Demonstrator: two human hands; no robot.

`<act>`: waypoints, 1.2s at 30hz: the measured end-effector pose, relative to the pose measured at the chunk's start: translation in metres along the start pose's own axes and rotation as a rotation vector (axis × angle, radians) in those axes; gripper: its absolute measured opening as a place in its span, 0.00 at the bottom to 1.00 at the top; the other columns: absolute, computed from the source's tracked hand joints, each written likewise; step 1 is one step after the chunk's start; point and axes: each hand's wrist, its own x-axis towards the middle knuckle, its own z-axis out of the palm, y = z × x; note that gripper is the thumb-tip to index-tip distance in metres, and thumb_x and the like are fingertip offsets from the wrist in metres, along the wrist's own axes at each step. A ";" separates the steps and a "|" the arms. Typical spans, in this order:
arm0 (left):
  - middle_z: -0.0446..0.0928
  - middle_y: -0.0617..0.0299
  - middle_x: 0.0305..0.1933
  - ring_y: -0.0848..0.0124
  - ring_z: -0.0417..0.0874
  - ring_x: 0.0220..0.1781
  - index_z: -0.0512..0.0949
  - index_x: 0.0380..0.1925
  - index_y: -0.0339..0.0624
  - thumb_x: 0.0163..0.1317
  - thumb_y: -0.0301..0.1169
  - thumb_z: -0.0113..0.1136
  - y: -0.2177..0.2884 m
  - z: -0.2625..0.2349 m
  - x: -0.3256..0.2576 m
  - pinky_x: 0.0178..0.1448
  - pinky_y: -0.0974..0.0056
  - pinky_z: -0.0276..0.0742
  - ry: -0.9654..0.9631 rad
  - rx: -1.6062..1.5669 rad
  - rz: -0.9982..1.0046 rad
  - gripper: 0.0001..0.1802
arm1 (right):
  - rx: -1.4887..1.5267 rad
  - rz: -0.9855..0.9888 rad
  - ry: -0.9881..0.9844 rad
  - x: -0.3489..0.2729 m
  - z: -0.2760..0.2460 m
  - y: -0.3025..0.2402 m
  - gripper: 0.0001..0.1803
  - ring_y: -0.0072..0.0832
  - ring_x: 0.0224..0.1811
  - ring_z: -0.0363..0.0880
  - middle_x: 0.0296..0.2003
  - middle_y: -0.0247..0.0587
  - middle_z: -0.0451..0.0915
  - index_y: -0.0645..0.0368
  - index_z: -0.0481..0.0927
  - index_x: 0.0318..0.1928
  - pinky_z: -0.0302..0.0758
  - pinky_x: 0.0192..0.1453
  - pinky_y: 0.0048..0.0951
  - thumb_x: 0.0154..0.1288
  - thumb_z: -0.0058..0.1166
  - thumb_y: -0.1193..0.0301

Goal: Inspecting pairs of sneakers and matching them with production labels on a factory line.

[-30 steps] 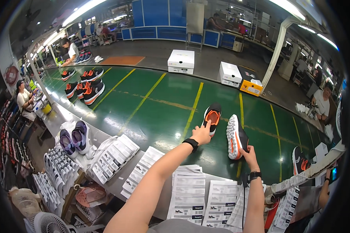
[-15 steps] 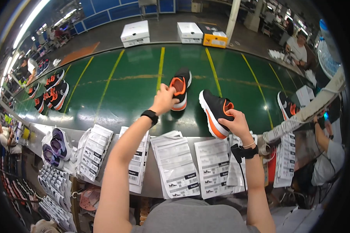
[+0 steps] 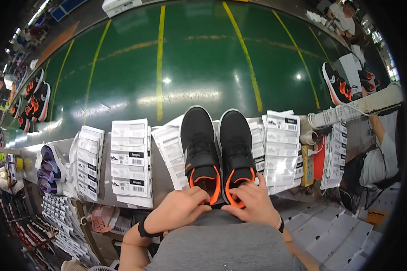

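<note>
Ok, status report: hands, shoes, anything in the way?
Left hand gripping left shoe, right hand gripping right shoe, both at the heel. Shoes side by side, toes forward. Label sheets either side, none covering the shoes.

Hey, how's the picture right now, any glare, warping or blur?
Head view: white glare streaks the long glossy green work surface; same head view: its far edge bows and corners fall dark; head view again: the two black-and-orange shoes look fairly sharp.

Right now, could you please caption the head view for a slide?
Left hand and right hand hold black shoes by their orange collars.
</note>
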 end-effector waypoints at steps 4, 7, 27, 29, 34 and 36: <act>0.77 0.56 0.31 0.61 0.81 0.33 0.76 0.35 0.37 0.54 0.29 0.63 -0.020 0.003 -0.010 0.34 0.63 0.76 0.300 -0.266 -0.037 0.10 | 0.297 0.060 0.048 -0.002 -0.022 0.024 0.15 0.33 0.36 0.78 0.29 0.38 0.79 0.61 0.80 0.35 0.69 0.58 0.41 0.48 0.67 0.68; 0.78 0.48 0.41 0.57 0.81 0.35 0.75 0.45 0.34 0.52 0.30 0.66 -0.032 -0.005 -0.005 0.43 0.63 0.77 0.476 -0.170 -0.201 0.20 | 0.395 0.149 0.152 -0.006 -0.031 0.035 0.17 0.34 0.41 0.79 0.36 0.42 0.79 0.62 0.78 0.39 0.73 0.54 0.40 0.48 0.66 0.71; 0.70 0.46 0.54 0.51 0.78 0.48 0.73 0.45 0.37 0.39 0.25 0.71 -0.043 -0.007 0.035 0.46 0.56 0.77 0.494 0.355 0.196 0.28 | -0.294 -0.231 -0.024 0.050 -0.049 0.020 0.24 0.36 0.48 0.74 0.44 0.39 0.76 0.58 0.76 0.45 0.71 0.55 0.40 0.42 0.64 0.68; 0.72 0.48 0.49 0.52 0.79 0.47 0.74 0.40 0.37 0.34 0.23 0.72 -0.052 0.005 0.037 0.45 0.58 0.78 0.578 0.350 0.258 0.27 | -0.250 -0.235 -0.038 0.051 -0.041 0.032 0.25 0.36 0.49 0.73 0.44 0.39 0.76 0.59 0.76 0.45 0.72 0.54 0.39 0.42 0.65 0.68; 0.77 0.52 0.38 0.57 0.81 0.38 0.78 0.34 0.35 0.33 0.21 0.71 -0.046 0.018 0.047 0.39 0.62 0.80 0.713 0.364 0.381 0.22 | -0.291 -0.419 0.249 0.043 -0.008 0.055 0.18 0.37 0.45 0.77 0.41 0.41 0.77 0.60 0.78 0.38 0.75 0.54 0.38 0.44 0.64 0.68; 0.78 0.52 0.36 0.58 0.81 0.36 0.79 0.34 0.35 0.35 0.22 0.71 -0.037 0.011 0.055 0.37 0.63 0.80 0.698 0.380 0.408 0.20 | -0.298 -0.435 0.314 0.049 -0.010 0.057 0.14 0.36 0.39 0.79 0.37 0.40 0.79 0.60 0.78 0.33 0.74 0.57 0.41 0.44 0.63 0.69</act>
